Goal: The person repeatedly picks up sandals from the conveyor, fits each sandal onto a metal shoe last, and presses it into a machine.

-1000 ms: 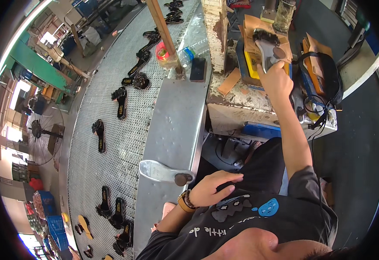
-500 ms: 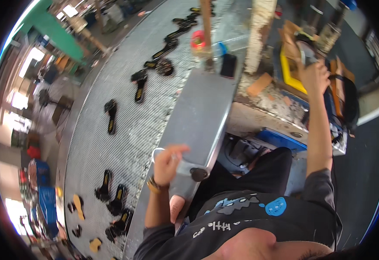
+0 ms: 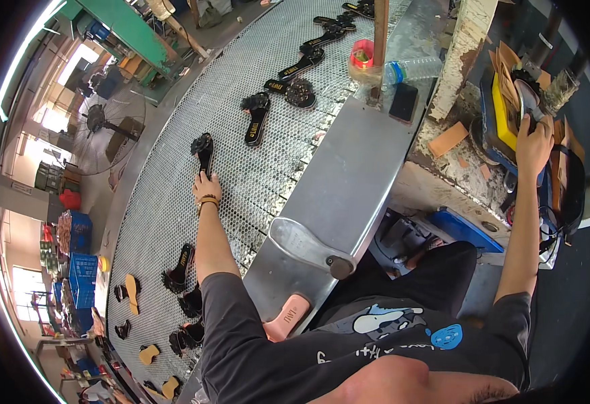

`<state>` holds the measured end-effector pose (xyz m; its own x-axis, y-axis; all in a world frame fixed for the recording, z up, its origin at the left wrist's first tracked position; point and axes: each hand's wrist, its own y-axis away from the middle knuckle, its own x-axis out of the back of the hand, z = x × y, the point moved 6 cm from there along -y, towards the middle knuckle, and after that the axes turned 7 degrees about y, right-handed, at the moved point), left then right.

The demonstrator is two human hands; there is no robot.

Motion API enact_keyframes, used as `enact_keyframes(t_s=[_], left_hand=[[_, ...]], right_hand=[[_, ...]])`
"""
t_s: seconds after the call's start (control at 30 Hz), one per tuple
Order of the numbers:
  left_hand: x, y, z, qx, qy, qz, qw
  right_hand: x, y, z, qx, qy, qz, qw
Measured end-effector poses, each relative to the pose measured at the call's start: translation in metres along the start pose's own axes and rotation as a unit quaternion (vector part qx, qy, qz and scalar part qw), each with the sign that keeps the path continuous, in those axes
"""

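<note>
My left hand (image 3: 207,190) reaches over the mesh conveyor (image 3: 167,215), its fingers closed at the heel end of a black sandal (image 3: 203,149) with a dark ornament on its strap. At the right, my right hand (image 3: 536,143) has its fingers round a shiny grey piece (image 3: 529,101) among brown sheets; its kind is unclear. On the grey metal ledge (image 3: 335,168) before me lies a clear sole-shaped plate (image 3: 298,239) with a black knob (image 3: 340,267) at one end. A pink insole (image 3: 288,318) lies at the ledge's near edge, close to my body.
Several black sandals (image 3: 257,120) and tan soles (image 3: 132,289) are spread along the conveyor. A phone (image 3: 403,104), a clear bottle (image 3: 416,69) and a red cup (image 3: 361,54) stand or lie beyond the ledge, near a brown post (image 3: 379,40). A fan (image 3: 96,118) stands beyond the conveyor.
My left hand has moved from above the clear plate out to the black sandal on the conveyor, uncovering the plate. My right hand stays at the grey piece. The whole view has shifted.
</note>
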<state>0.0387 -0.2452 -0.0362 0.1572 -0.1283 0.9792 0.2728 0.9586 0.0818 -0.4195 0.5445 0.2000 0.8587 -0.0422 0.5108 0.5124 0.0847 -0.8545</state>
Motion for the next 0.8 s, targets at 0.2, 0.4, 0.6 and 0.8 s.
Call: enact_keyframes(t_s=[0.2,0.4,0.6,0.8], left_hand=[[0.010,0.014,-0.038,0.006,0.187,0.097,0.978],[0.038,0.012,-0.141,0.129,0.282,-0.067,0.948],[0.070,0.218,0.054,-0.040,0.754,-0.143,0.640],[0.068,0.430,0.131,-0.025,0.757,-0.464,0.459]], right_hand=[[-0.038,-0.032,0.028,-0.153,-0.031,-0.181,0.971],[-0.053,-0.037,-0.018,-0.279,-0.105,-0.232,0.926],[-0.078,-0.005,0.035,-0.260,-0.256,-0.150,0.919],[0.109,0.113,-0.105,-0.443,-0.679,-0.193,0.552]])
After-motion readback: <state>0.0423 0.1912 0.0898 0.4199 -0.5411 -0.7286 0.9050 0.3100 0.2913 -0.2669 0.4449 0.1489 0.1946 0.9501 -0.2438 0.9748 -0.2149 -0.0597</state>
